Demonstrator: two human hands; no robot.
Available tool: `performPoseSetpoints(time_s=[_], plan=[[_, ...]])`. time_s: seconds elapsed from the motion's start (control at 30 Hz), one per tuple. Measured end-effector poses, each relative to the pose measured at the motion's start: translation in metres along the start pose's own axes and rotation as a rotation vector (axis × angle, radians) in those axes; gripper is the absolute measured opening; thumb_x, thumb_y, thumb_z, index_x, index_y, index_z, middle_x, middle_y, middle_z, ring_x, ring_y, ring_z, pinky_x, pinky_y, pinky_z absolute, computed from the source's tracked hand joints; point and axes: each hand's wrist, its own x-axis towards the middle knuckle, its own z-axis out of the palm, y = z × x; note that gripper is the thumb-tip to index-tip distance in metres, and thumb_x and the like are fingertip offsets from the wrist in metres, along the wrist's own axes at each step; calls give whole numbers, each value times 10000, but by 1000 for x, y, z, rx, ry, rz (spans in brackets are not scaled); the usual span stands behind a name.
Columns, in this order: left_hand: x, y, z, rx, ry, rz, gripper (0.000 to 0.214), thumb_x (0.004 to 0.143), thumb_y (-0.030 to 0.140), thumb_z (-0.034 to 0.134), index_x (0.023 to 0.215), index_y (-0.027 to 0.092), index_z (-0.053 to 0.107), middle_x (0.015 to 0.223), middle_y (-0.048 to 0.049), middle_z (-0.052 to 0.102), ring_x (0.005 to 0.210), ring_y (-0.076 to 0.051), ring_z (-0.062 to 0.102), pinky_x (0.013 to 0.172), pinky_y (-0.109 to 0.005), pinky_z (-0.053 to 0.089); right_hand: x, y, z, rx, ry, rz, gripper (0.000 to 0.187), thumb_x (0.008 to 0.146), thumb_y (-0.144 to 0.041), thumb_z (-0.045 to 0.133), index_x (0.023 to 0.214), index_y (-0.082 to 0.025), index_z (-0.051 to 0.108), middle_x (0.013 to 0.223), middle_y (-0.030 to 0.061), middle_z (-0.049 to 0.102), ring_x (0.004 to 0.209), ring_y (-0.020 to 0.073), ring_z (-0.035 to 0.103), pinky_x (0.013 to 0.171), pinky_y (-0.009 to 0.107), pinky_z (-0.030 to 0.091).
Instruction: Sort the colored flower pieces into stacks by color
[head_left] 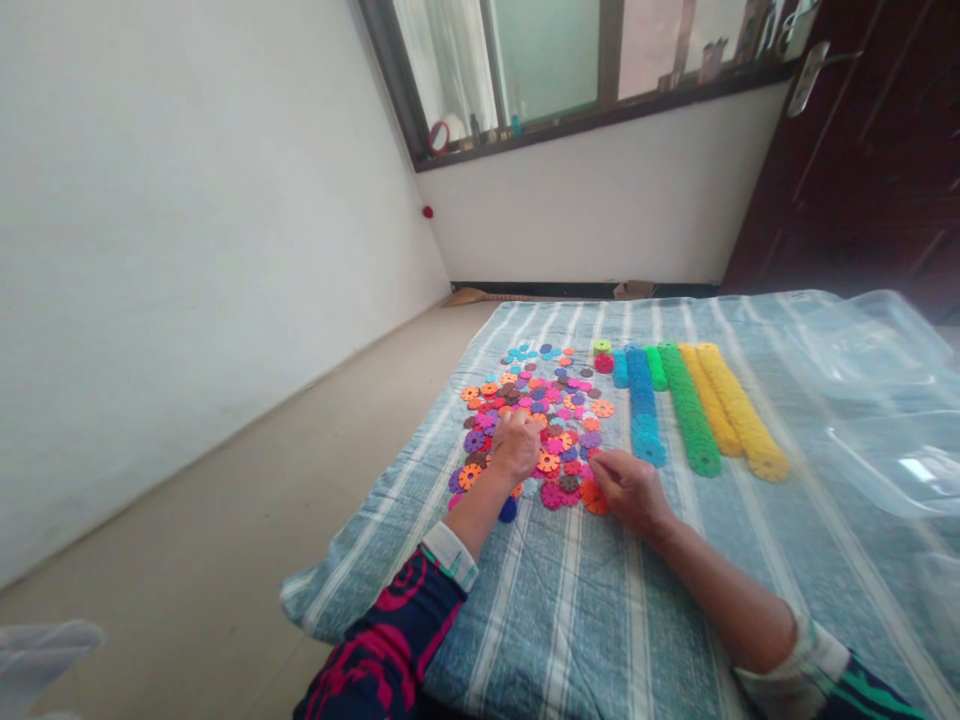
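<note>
A loose pile of small flower-shaped plastic discs (551, 405) in orange, pink, purple, brown and blue lies on a blue striped cloth (570, 590). My left hand (514, 445) rests on the pile's near left part with fingers curled, pinching among the discs. My right hand (632, 490) lies at the pile's near right edge, fingers bent down onto an orange disc (596, 498). To the right, sorted rows of overlapping discs run away from me: blue (643, 405), green (688, 410), yellow (739, 412). A few red and green discs (603, 355) sit at the rows' far end.
A clear plastic bag (877, 400) lies on the cloth at the right. Bare floor (247, 510) and a white wall (165, 250) are on the left. A window sill (600, 110) and a dark door (862, 160) stand beyond.
</note>
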Motion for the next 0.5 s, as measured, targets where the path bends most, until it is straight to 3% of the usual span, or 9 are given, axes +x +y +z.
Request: performPoseSetpoints(time_s=[0.13,0.23,0.33,0.5], plan=[[8,4,2,47,5,22,245,831,223,493,1001,220,670,1134,-90,567,1094,-255,465,967,-417,378,1,0,0,7,12,-10,273,873,-286,488,655,-193,621,620,10,578,587,123,517,585,221,368],[8,-2,2,61,-13,-33,292,823,288,523,1080,226,647,1159,-93,556,1091,-269,473,953,-428,392,1,0,0,10,7,-2,279,876,-285,479,652,-194,616,620,10,575,593,125,516,596,223,373],[2,-6,4,51,-16,-18,277,823,300,526,1062,218,638,1168,-89,550,1102,-255,483,958,-412,396,1,0,0,9,-14,8,273,875,-284,478,663,-196,624,623,8,570,593,124,510,592,223,369],[-22,0,10,-5,-9,122,230,859,223,457,1030,203,610,1223,-84,534,1163,-210,474,1004,-387,377,0,2,0,1,-29,-5,276,874,-291,478,670,-195,637,614,5,556,585,123,499,571,221,358]])
